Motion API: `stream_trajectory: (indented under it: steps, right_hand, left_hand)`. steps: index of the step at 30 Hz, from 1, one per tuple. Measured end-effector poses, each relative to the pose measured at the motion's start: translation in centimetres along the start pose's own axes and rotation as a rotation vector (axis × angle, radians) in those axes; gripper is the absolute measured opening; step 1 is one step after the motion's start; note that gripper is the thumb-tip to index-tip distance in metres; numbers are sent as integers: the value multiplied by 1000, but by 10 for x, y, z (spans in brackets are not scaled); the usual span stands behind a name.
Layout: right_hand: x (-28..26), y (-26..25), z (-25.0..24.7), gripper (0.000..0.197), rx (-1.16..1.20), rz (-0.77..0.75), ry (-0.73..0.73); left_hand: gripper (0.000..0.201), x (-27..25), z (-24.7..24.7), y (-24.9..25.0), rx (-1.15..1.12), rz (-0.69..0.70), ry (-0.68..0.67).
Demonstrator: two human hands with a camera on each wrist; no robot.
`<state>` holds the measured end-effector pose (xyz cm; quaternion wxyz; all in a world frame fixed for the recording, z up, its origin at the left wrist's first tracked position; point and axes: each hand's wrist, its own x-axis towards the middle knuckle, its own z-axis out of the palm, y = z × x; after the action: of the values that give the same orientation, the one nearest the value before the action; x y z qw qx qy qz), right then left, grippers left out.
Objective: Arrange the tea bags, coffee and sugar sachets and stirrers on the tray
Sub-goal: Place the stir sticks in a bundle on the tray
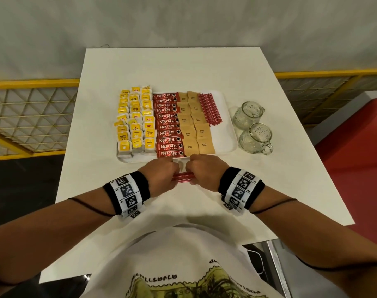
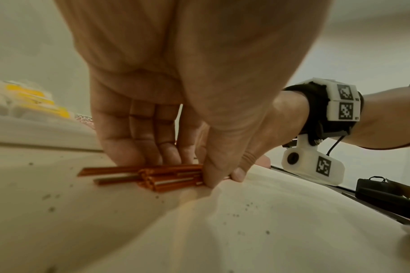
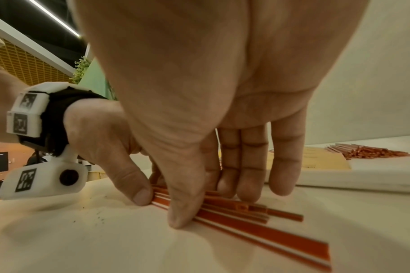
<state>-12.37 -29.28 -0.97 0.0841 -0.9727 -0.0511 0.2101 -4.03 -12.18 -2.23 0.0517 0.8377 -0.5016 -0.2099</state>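
Note:
A bundle of red stirrers lies crosswise on the white table just in front of the tray. My left hand pinches its left part, fingers behind and thumb in front. My right hand pinches the right part the same way. The stirrer ends stick out unevenly past each hand. On the tray, yellow tea bags fill the left, red coffee sachets come after them, then brown sugar sachets, and a pile of stirrers lies at the right.
Two glass mugs stand on the table right of the tray. The tray's right front corner shows bare white. The table's near edge is close to my body, and a yellow railing runs behind the table.

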Motion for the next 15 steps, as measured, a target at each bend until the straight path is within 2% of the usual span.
stream_trajectory:
  steps: [7, 15]
  right_hand:
    - [3, -4, -1, 13, 4, 8, 13]
    - [5, -9, 3, 18, -17, -12, -15]
  left_hand:
    - [13, -1, 3, -1, -24, 8, 30]
    - [14, -1, 7, 1, -10, -21, 8]
